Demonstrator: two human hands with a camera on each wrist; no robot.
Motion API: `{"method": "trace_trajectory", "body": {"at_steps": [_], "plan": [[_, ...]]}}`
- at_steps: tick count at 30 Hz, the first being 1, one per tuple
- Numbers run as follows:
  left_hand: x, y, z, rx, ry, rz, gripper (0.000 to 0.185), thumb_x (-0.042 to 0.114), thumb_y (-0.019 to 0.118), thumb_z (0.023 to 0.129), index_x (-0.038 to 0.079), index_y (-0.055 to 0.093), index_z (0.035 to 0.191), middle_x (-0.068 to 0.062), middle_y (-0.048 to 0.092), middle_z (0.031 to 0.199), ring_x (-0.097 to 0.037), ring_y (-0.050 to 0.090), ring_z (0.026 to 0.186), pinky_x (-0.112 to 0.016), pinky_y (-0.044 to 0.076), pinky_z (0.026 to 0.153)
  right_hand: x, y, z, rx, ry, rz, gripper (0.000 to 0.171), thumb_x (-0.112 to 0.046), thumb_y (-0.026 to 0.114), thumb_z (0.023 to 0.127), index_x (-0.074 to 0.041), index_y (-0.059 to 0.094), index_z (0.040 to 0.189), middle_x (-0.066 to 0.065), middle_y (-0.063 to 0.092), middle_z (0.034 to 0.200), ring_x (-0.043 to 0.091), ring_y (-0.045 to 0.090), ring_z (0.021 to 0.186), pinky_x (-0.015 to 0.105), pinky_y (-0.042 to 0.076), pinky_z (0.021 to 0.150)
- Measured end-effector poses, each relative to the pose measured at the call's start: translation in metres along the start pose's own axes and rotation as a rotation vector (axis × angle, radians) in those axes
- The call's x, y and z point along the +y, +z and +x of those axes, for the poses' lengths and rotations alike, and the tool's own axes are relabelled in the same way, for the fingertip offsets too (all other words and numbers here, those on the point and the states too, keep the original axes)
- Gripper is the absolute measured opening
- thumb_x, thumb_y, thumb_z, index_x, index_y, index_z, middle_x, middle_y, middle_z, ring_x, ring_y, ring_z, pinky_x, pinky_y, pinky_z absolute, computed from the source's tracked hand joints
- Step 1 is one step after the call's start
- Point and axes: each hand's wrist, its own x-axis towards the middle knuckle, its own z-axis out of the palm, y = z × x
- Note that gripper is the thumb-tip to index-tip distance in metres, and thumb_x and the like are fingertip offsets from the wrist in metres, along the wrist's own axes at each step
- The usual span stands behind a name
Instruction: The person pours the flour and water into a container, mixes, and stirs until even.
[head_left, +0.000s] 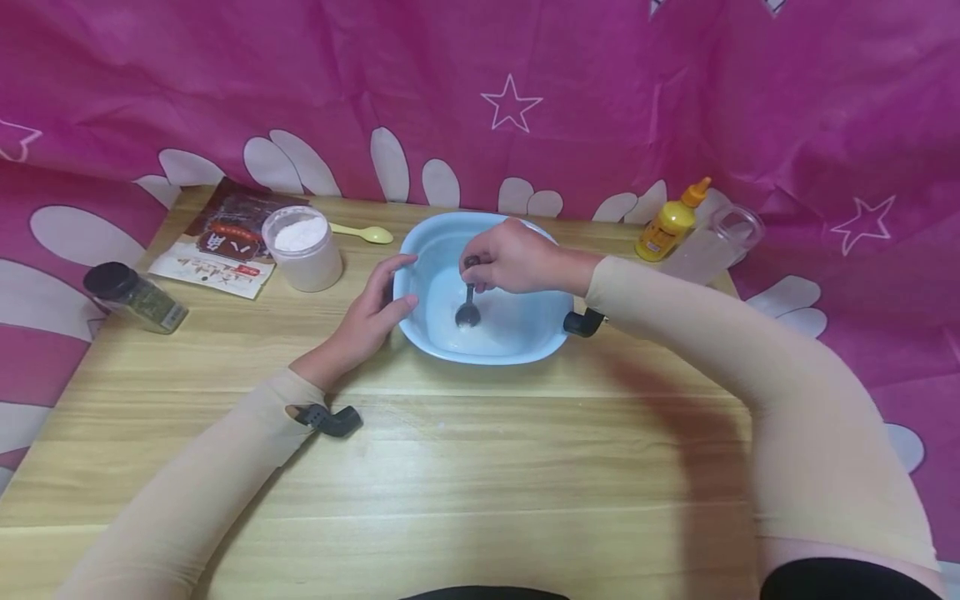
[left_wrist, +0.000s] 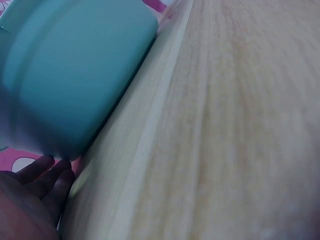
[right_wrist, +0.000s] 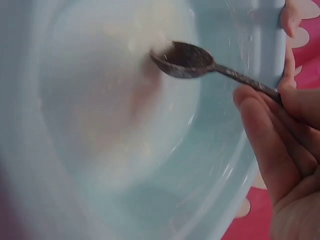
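Dark measuring spoon (head_left: 468, 315) sits inside my light-blue plastic basin (head_left: 480, 357), its handle pinched between the thumb and fingers of my right hand (head_left: 517, 260). Taking the basin as the clock's centre, with twelve away from me, the bowl of the spoon points to about seven, over whitish contents (right_wrist: 105, 100). My left hand (head_left: 367, 308) grips the rim at nine, thumb and forefinger spread along it. Farther out toward nine stands a tub (head_left: 315, 268) of white powder (head_left: 300, 235), with a green-flecked spice shaker (head_left: 138, 300) beyond. Toward ten I see a pale-yellow spoon (head_left: 372, 235) and a printed food packet (head_left: 213, 229); at two, a yellow squeeze bottle (head_left: 666, 227) beside a translucent container (head_left: 699, 255).
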Motion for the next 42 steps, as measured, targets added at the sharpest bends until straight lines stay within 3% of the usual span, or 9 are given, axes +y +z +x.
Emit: {"method": "trace_trajectory", "body": {"at_steps": [8,14,18,22,26,31,35,42], "plan": [[0.002,-0.001,-0.001,-0.003,-0.019,0.025,0.062,0.014,0.06,0.111,0.015,0.037,0.169,-0.028,0.049,0.161,-0.044,0.056,0.144,-0.023,0.06,0.1,0.015,-0.014,-0.006,0.013,0.122,-0.055,0.009,-0.016,0.077,0.107,-0.009,0.083,0.108,0.001,0.08,0.09,0.016,0.078,0.084,0.033,0.058,0.075],[0.002,-0.001,-0.001,-0.004,-0.021,0.015,0.062,0.013,0.059,0.111,0.015,0.037,0.169,-0.028,0.049,0.161,-0.043,0.055,0.144,-0.022,0.059,0.101,0.001,-0.005,-0.001,-0.112,0.032,0.082,0.009,-0.016,0.078,0.106,-0.009,0.083,0.105,-0.001,0.081,0.088,0.021,0.082,0.088,0.033,0.062,0.076],[0.001,-0.001,-0.001,-0.003,-0.016,-0.001,0.062,0.013,0.059,0.111,0.014,0.036,0.169,-0.029,0.048,0.161,-0.044,0.054,0.145,-0.023,0.06,0.1,-0.006,0.002,0.008,-0.051,0.0,0.084,0.009,-0.015,0.078,0.106,-0.008,0.083,0.107,-0.001,0.081,0.089,0.014,0.081,0.086,0.032,0.062,0.079],[-0.001,-0.001,-0.002,-0.003,-0.019,0.015,0.062,0.016,0.059,0.112,0.016,0.037,0.169,-0.027,0.046,0.164,-0.042,0.053,0.147,-0.027,0.06,0.103,-0.002,-0.003,0.015,0.03,0.076,-0.005,0.013,-0.017,0.075,0.108,-0.008,0.083,0.11,0.0,0.08,0.091,0.012,0.076,0.083,0.034,0.059,0.076],[0.0,-0.002,-0.002,-0.005,-0.016,0.022,0.062,0.015,0.059,0.112,0.016,0.037,0.169,-0.028,0.047,0.164,-0.043,0.053,0.147,-0.028,0.06,0.102,0.0,-0.009,0.011,0.031,0.143,-0.06,0.014,-0.017,0.074,0.108,-0.006,0.083,0.111,0.002,0.079,0.089,0.015,0.075,0.081,0.034,0.057,0.074],[0.001,-0.003,-0.002,0.006,0.003,0.0,0.061,0.01,0.058,0.112,0.012,0.037,0.168,-0.033,0.049,0.159,-0.047,0.054,0.144,-0.022,0.059,0.101,-0.014,-0.002,0.01,-0.062,0.032,-0.058,0.015,-0.018,0.073,0.108,-0.007,0.084,0.108,-0.002,0.079,0.084,0.012,0.075,0.079,0.033,0.057,0.073],[0.0,-0.003,-0.002,0.007,0.011,-0.014,0.06,0.009,0.057,0.112,0.01,0.036,0.168,-0.034,0.049,0.158,-0.048,0.054,0.143,-0.022,0.059,0.101,-0.021,0.005,0.017,-0.038,-0.042,-0.018,0.014,-0.018,0.074,0.108,-0.009,0.084,0.106,-0.003,0.08,0.086,0.01,0.076,0.08,0.033,0.057,0.073],[0.0,-0.001,0.0,0.001,-0.004,-0.011,0.061,0.012,0.059,0.111,0.012,0.037,0.168,-0.035,0.05,0.155,-0.051,0.058,0.137,-0.024,0.064,0.09,-0.005,-0.005,0.021,0.074,0.103,-0.094,0.016,-0.018,0.072,0.11,-0.006,0.084,0.112,0.001,0.078,0.088,0.015,0.073,0.082,0.033,0.055,0.072]]}}
